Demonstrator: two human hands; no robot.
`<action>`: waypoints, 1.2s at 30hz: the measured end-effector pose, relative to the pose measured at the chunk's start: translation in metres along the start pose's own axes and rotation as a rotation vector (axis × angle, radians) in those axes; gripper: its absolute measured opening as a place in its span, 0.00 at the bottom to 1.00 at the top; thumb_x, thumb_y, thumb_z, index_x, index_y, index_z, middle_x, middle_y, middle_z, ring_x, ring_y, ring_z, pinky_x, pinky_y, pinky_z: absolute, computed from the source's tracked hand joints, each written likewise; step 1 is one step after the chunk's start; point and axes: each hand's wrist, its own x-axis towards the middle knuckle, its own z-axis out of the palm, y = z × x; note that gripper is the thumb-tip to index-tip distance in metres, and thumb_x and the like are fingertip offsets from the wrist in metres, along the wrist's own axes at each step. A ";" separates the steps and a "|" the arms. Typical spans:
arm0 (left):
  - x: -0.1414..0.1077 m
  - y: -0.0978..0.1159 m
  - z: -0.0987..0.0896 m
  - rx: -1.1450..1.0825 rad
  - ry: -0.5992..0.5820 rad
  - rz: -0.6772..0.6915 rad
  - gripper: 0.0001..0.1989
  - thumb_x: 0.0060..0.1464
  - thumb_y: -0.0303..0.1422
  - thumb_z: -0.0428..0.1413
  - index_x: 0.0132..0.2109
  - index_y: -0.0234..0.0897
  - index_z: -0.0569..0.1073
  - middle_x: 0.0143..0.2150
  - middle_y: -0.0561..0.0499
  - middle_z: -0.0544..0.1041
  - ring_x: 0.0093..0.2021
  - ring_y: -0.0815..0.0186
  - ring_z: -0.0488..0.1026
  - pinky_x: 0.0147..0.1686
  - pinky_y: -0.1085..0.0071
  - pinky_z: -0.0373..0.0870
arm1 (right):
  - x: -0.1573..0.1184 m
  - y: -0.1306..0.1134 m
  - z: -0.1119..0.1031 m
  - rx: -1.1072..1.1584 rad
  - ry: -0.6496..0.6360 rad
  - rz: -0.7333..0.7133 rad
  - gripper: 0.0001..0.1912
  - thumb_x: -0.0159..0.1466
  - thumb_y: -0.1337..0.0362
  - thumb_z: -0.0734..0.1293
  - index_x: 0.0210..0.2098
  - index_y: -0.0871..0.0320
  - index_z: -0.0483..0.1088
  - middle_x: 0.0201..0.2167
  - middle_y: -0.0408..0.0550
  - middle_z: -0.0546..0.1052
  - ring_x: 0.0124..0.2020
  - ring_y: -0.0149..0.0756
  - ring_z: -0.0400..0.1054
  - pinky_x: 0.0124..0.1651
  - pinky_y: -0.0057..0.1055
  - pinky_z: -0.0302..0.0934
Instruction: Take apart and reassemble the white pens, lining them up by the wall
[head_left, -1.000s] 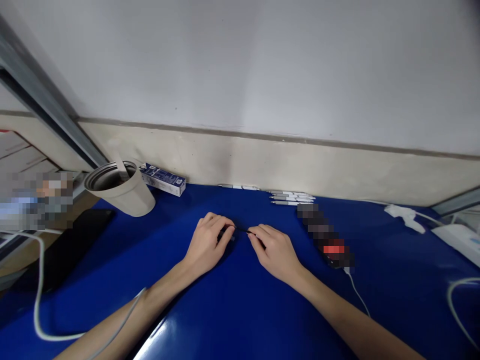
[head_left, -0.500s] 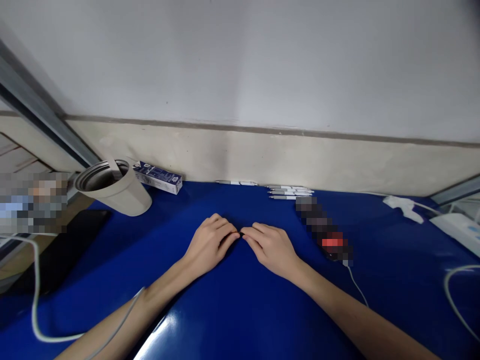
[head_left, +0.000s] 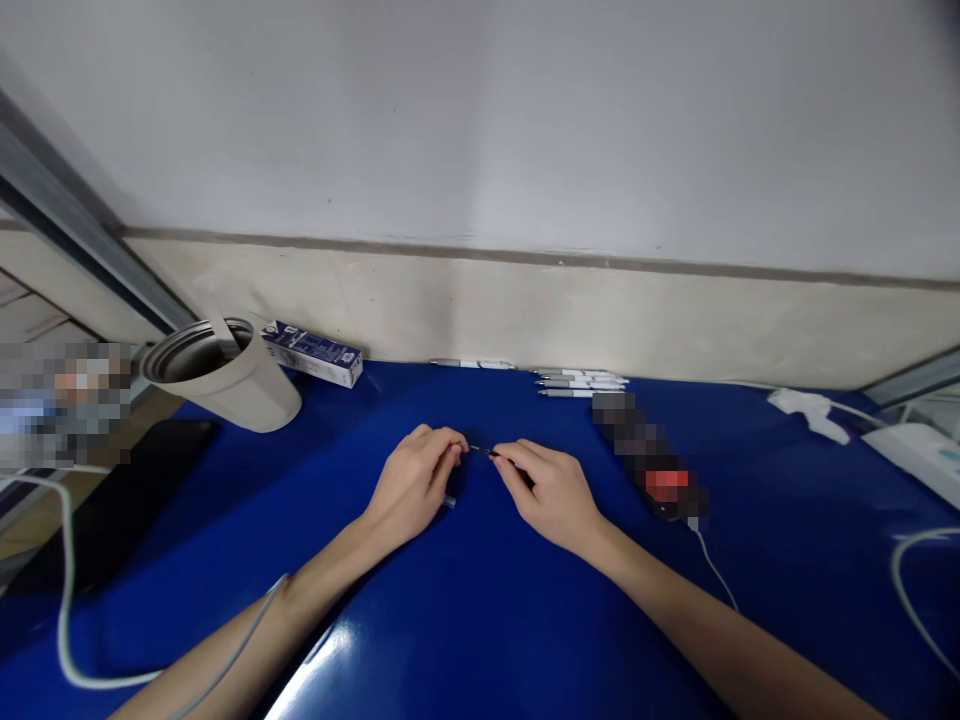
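My left hand [head_left: 415, 478] is closed in a pinch at the middle of the blue table. A thin dark-and-silver rod [head_left: 478, 449], like a pen refill, spans the small gap from its fingertips to my right hand. Below the left fingers a short clear, pale piece [head_left: 450, 501] shows; whether it is held or lies on the table I cannot tell. My right hand [head_left: 551, 490] is closed too, pinching a small black piece [head_left: 493, 453] at the rod's right end. The fingers hide most of both parts.
Several white-and-grey pens [head_left: 577, 383] lie along the wall, with one pen [head_left: 472, 364] further left. A blue-and-white box [head_left: 315, 355] and a pale bin [head_left: 259, 390] stand at the left. Right are a blurred-out dark object [head_left: 637, 450], white tissue [head_left: 810, 412] and a power strip [head_left: 919, 460].
My hands have moved slightly apart, and the thin rod now shows between them where only a small dark spot did. The pale piece under my left fingers has come into view.
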 end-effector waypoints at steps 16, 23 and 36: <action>0.000 -0.002 0.002 0.047 -0.002 0.035 0.10 0.65 0.32 0.45 0.44 0.39 0.70 0.38 0.50 0.75 0.39 0.63 0.67 0.41 0.66 0.64 | -0.001 0.000 0.000 -0.061 -0.040 0.006 0.12 0.69 0.62 0.57 0.43 0.54 0.72 0.31 0.43 0.75 0.31 0.29 0.68 0.34 0.26 0.56; -0.001 0.001 0.000 0.058 -0.004 0.065 0.09 0.64 0.33 0.47 0.44 0.39 0.71 0.40 0.50 0.75 0.40 0.63 0.67 0.43 0.64 0.64 | -0.001 0.000 0.001 -0.122 -0.050 -0.027 0.13 0.69 0.62 0.56 0.43 0.54 0.72 0.32 0.44 0.75 0.32 0.31 0.68 0.34 0.27 0.56; -0.001 0.004 -0.007 0.002 -0.017 -0.076 0.13 0.40 0.20 0.46 0.35 0.38 0.63 0.33 0.53 0.68 0.35 0.64 0.64 0.37 0.65 0.59 | -0.001 0.001 0.000 -0.003 -0.023 -0.001 0.11 0.69 0.63 0.57 0.42 0.54 0.71 0.31 0.43 0.75 0.30 0.30 0.68 0.34 0.27 0.57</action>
